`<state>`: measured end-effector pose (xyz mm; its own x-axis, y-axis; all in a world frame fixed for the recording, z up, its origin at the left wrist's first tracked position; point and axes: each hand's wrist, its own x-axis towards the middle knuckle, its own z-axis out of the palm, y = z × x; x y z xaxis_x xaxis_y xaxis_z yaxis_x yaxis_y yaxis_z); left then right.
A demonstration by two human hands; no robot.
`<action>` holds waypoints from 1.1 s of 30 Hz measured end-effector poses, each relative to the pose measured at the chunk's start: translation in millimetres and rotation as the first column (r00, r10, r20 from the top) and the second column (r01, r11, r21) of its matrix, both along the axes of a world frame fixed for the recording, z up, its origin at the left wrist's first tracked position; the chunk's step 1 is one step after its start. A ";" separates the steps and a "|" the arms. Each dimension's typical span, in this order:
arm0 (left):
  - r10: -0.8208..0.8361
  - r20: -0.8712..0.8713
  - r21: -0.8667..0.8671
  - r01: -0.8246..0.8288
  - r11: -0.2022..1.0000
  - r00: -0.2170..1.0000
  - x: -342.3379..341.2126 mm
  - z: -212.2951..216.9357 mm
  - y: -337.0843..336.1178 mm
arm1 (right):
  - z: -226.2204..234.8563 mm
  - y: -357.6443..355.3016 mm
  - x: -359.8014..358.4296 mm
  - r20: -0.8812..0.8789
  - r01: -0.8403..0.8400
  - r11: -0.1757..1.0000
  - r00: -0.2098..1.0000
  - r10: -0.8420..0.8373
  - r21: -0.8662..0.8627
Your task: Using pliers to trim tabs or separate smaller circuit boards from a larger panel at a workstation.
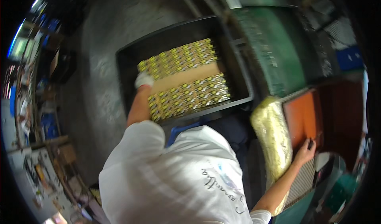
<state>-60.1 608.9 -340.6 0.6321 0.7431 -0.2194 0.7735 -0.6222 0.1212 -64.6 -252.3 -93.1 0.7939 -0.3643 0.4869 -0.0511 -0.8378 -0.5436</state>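
My left hand (143,80), in a white glove, reaches into a large black bin (131,55) and touches the left edge of a brown cardboard sheet (186,76). Rows of small yellow and silver pieces (178,59) lie above and below the sheet. The blur hides whether the glove grips anything. My right hand (305,150) is bare and rests with its fingers apart on the lower edge of an orange tray (302,117). A clear bag of yellow material (273,138) lies just left of that hand.
A green machine body (274,45) stands right of the bin. Under my right forearm is a metal grid (302,180). A grey concrete floor (103,33) is on the left, beside a cluttered workbench (35,168). My white shirt (174,180) fills the lower middle.
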 end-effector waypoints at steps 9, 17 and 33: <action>-0.230 -0.406 -0.096 0.209 0.973 0.885 22.4 67.7 42.1 | 3.6 33.7 -1.6 -0.091 0.046 0.950 0.996 -0.019 0.308; -0.760 0.399 0.329 0.693 0.641 0.513 183.4 371.9 -143.9 | 28.9 7.4 7.4 -0.170 0.070 0.525 0.975 0.145 0.848; -0.746 0.550 0.728 0.654 0.207 -0.375 308.2 700.7 -545.5 | 31.7 -1.4 11.6 -0.139 0.026 0.466 0.968 0.210 0.884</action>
<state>248.0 63.4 360.0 0.3927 -0.4564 0.7984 -0.7766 -0.6296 0.0221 -53.0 -253.8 -61.4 0.8806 -0.4217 -0.2160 -0.2076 0.0662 -0.9760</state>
